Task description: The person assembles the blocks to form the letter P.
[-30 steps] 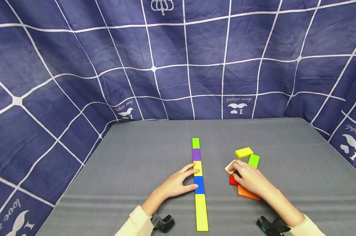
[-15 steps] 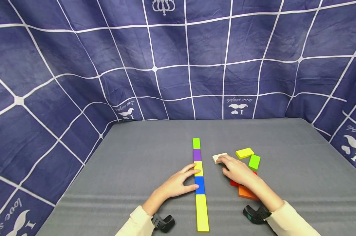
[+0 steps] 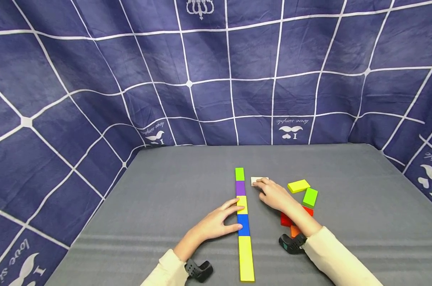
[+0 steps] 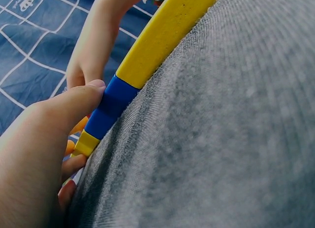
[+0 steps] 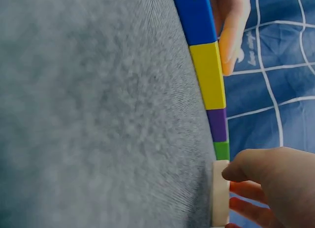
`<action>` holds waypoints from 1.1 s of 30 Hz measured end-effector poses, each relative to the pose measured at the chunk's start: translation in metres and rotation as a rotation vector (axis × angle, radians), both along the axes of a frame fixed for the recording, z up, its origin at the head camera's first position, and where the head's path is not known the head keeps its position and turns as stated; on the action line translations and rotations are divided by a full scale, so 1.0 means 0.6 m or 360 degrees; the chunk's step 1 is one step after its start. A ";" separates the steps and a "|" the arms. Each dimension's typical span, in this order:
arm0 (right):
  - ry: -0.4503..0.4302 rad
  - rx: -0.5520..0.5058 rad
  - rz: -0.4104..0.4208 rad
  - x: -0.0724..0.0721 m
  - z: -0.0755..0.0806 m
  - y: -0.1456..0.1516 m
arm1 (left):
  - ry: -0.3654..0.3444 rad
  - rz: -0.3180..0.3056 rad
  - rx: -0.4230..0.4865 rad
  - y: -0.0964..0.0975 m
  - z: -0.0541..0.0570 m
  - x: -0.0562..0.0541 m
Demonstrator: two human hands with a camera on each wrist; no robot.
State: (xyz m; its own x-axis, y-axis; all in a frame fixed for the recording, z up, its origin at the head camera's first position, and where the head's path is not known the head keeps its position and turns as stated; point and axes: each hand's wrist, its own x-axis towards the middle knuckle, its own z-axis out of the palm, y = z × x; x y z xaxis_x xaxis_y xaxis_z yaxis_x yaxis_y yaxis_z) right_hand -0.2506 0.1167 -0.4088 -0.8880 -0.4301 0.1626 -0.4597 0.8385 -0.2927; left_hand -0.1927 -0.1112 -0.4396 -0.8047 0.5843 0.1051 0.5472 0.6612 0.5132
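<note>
A straight row of blocks runs up the table's middle in the head view: a green block (image 3: pixel 239 174), a purple block (image 3: pixel 240 188), a short yellow block (image 3: pixel 242 210), a blue block (image 3: pixel 243 222) and a long yellow block (image 3: pixel 246 258). Along the row's left side, my left hand (image 3: pixel 216 223) rests with spread fingers, thumb on the blue block and fingertips at the short yellow one. Right of the row's far end, my right hand (image 3: pixel 276 195) holds a pale wooden block (image 5: pixel 219 198) between thumb and fingers. This block lies crosswise, close beside the green one.
To the right lie a loose yellow block (image 3: pixel 299 186), a green block (image 3: pixel 310 196), red pieces (image 3: pixel 286 219) and an orange block (image 3: pixel 295 231), partly behind my right forearm. A blue checked curtain (image 3: pixel 208 99) hangs behind the grey table (image 3: pixel 173 174).
My right hand has carried the pale wooden block from the loose pieces, leftward and away, toward the row's far end, turning it crosswise. The left hand stays on the row.
</note>
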 end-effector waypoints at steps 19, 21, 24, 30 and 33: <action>-0.0046 -0.0021 -0.0059 -0.047 -0.007 -0.026 | 0.0006 -0.0009 -0.0007 0.000 0.003 0.001; -0.0034 -0.0024 -0.0055 -0.049 -0.008 -0.028 | 0.0005 -0.0006 -0.0008 0.001 0.002 0.001; -0.0034 -0.0025 -0.0046 -0.052 -0.009 -0.031 | 0.0000 -0.0008 -0.0007 0.000 0.003 0.001; -0.0041 -0.0046 -0.0045 -0.057 -0.009 -0.034 | 0.0005 0.0001 -0.0011 -0.001 0.002 0.002; -0.0061 -0.0060 -0.0027 -0.057 -0.011 -0.033 | -0.0004 -0.0006 -0.0012 0.000 0.001 0.003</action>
State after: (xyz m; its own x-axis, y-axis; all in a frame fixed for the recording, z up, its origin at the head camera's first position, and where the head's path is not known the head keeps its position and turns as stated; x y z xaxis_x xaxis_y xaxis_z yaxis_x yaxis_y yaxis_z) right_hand -0.2850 0.0970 -0.4155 -0.9010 -0.4092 0.1439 -0.4334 0.8340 -0.3415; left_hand -0.1911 -0.1113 -0.4391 -0.8028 0.5880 0.0987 0.5483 0.6630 0.5097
